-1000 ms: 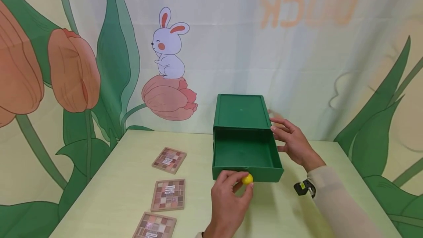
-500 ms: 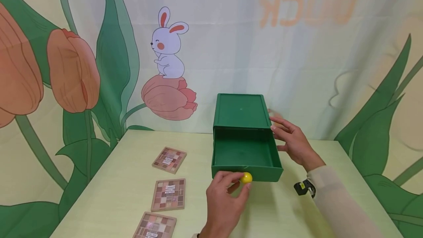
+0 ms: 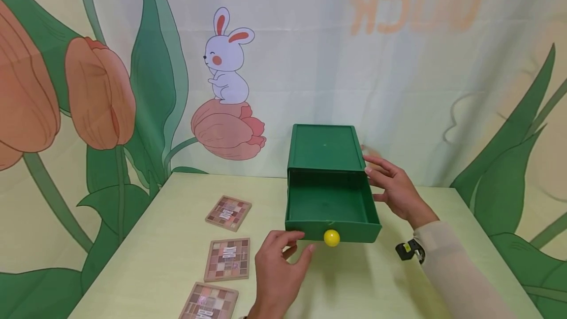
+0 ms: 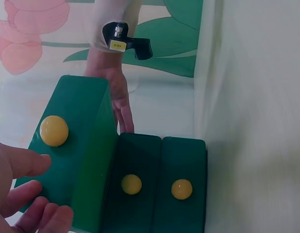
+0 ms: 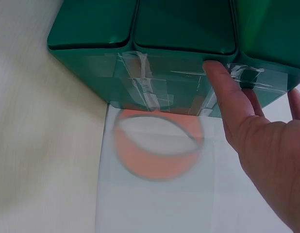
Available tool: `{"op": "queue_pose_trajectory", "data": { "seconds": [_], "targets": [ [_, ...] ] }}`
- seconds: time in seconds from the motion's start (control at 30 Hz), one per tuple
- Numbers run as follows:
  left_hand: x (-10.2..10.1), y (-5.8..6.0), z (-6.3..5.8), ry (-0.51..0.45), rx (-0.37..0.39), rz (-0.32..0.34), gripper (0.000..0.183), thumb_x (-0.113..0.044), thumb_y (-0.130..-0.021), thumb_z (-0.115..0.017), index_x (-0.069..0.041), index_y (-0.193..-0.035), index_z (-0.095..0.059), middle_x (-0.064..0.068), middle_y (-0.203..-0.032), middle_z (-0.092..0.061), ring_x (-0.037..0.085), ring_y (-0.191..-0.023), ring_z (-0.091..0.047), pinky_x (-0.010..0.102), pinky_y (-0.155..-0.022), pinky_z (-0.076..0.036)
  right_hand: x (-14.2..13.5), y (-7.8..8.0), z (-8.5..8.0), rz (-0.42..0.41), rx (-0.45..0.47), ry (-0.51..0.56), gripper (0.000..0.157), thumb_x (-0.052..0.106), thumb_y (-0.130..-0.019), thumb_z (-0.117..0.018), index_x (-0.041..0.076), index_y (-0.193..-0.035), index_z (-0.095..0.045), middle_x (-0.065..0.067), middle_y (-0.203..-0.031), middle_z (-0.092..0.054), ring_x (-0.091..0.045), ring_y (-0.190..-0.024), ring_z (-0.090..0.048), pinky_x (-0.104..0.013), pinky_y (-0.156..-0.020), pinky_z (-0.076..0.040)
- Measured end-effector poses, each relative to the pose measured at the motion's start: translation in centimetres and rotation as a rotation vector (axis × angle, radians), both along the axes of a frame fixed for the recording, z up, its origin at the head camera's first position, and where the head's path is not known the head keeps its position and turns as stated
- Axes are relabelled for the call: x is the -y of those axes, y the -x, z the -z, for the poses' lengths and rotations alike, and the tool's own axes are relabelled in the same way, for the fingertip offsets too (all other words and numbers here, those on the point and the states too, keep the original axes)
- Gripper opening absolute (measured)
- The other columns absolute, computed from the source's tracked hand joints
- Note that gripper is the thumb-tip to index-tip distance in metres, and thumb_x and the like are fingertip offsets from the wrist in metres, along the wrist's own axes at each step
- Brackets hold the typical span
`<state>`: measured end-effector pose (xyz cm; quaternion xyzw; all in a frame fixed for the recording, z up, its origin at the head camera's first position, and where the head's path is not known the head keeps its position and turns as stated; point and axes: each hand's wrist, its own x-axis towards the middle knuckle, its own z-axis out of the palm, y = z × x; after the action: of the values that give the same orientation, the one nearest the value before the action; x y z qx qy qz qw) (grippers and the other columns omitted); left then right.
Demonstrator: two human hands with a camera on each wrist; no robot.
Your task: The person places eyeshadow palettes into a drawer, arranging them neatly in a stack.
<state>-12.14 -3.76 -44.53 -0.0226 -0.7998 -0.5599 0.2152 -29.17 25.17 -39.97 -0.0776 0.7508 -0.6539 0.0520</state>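
Observation:
A green drawer unit point(image 3: 325, 146) stands at the back of the table, its top drawer point(image 3: 354, 233) pulled out and bare inside. The drawer's round yellow knob point(image 3: 331, 238) is free of any hand. Just left of that knob is my left hand point(image 3: 279, 270), thumb and forefinger apart, fingertips close to the drawer front. My right hand point(image 3: 396, 188) rests its fingers against the unit's right side; in the right wrist view these fingers point(image 5: 225, 92) lie along the taped wall. Two lower drawers point(image 4: 132, 208) appear closed in the left wrist view.
Three makeup palettes point(image 3: 227, 259) lie in a column on the table, left of the unit. Behind the table hangs a curtain point(image 3: 310, 63) printed with tulips and a rabbit. Clear tape point(image 5: 150, 82) covers part of the unit's side.
My left hand has let go of the yellow knob and moved left, away from it. The drawer stays pulled out, and my right hand keeps its place at the unit's side.

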Motion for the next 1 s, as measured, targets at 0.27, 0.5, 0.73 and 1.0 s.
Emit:
{"op": "queue_pose_trajectory", "data": {
  "seconds": [0.27,0.5,0.73,1.0],
  "targets": [
    [1.6,-0.5,0.7,0.164,0.081,-0.085,0.029,-0.026,-0.081,-0.094,-0.022,-0.107,-0.080,-0.008,-0.102,-0.067,0.007,-0.093,-0.066,0.028,-0.085,-0.062,0.1,-0.1,-0.2,0.003,0.002,-0.005,0.060,0.045,-0.108,-0.058,0.027,-0.163,-0.041,-0.020,-0.163,-0.040,-0.047,-0.139,-0.053,-0.058,-0.095,-0.061],
    [4.3,-1.0,1.2,0.291,0.153,-0.189,0.034,-0.033,-0.079,-0.094,-0.025,-0.109,-0.080,-0.006,-0.105,-0.070,0.013,-0.096,-0.067,0.034,-0.080,-0.055,0.1,0.0,-0.2,-0.002,0.011,-0.003,0.063,0.048,-0.107,-0.060,0.027,-0.163,-0.041,-0.020,-0.164,-0.039,-0.050,-0.142,-0.050,-0.059,-0.096,-0.060],
    [7.2,-1.7,1.9,0.403,0.221,-0.227,0.041,-0.037,-0.078,-0.094,-0.021,-0.112,-0.079,0.002,-0.117,-0.070,0.025,-0.107,-0.070,0.047,-0.085,-0.057,0.0,-0.1,-0.2,0.003,0.014,0.000,0.063,0.049,-0.106,-0.060,0.028,-0.163,-0.042,-0.020,-0.164,-0.039,-0.050,-0.142,-0.050,-0.061,-0.097,-0.059],
    [10.4,-2.4,3.2,0.529,0.449,-0.211,0.066,-0.043,-0.075,-0.095,-0.011,-0.129,-0.073,0.017,-0.133,-0.063,0.042,-0.124,-0.058,0.061,-0.101,-0.053,-0.1,0.0,-0.1,-0.001,0.025,0.001,0.064,0.048,-0.106,-0.061,0.028,-0.163,-0.041,-0.021,-0.165,-0.036,-0.054,-0.145,-0.046,-0.065,-0.100,-0.056]
  ]
}}
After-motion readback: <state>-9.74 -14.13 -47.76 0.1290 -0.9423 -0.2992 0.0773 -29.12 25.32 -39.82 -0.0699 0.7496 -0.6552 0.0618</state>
